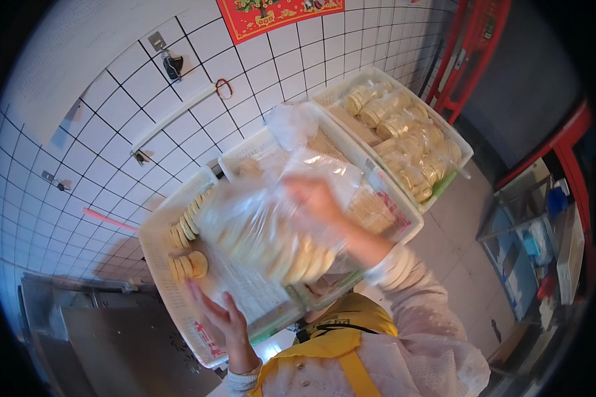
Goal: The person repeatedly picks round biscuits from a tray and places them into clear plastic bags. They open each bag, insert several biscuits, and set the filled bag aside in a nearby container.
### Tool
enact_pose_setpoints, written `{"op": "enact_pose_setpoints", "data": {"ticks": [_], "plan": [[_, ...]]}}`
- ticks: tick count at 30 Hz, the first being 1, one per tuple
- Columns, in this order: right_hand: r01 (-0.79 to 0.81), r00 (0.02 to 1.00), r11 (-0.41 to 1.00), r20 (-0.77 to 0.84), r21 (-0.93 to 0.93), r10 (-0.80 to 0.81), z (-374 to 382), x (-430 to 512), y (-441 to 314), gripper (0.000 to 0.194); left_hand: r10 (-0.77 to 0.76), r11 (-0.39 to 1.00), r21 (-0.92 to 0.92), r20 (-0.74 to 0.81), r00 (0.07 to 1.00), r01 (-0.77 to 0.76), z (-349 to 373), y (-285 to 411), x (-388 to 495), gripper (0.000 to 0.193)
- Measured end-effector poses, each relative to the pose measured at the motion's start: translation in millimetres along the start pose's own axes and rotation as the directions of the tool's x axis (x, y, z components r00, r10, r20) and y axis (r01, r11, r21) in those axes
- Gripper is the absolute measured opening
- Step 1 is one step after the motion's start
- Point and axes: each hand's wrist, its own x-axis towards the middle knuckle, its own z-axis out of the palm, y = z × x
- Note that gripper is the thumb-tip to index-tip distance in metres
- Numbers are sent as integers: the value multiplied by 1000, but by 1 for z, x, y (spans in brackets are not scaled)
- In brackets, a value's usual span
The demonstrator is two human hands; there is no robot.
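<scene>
Blurred by motion, my right hand (314, 198) grips the gathered top of a clear plastic bag (251, 218). Round pale flat cakes (305, 265) in a row show through its lower side. My left hand (218, 312) is empty, fingers apart, over the near left part of a white plastic crate (154, 248). Just beyond its fingertips lies a short row of round cakes (187, 266) on edge. A longer row of cakes (191, 218) lines that crate's far left side. The bag partly hides this crate and the middle crate (412, 221).
In the right crate (452, 136) lie several bagged stacks of cakes (397, 119). A crumpled plastic bag (290, 124) rests at the middle crate's far edge. White tiled wall (258, 54) rises behind. A metal cabinet (129, 342) is at left, a glass case (521, 258) at right.
</scene>
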Motion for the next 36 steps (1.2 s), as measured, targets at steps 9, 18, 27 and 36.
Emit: {"op": "enact_pose_setpoints", "data": {"ticks": [9, 18, 27, 36], "plan": [[5, 981, 792, -150, -610, -122, -240, 124, 137, 20, -184, 983, 149, 684, 706, 111, 110, 27, -63, 10], [-448, 884, 711, -389, -542, 261, -277, 148, 331, 16, -229, 862, 442, 777, 586, -249, 204, -19, -87, 52], [-155, 949, 750, -307, -643, -67, -248, 105, 342, 22, -384, 873, 475, 808, 447, -108, 215, -71, -111, 28], [-839, 440, 507, 792, 196, 422, -116, -81, 235, 54, -342, 934, 142, 619, 707, 328, 190, -5, -30, 26]]}}
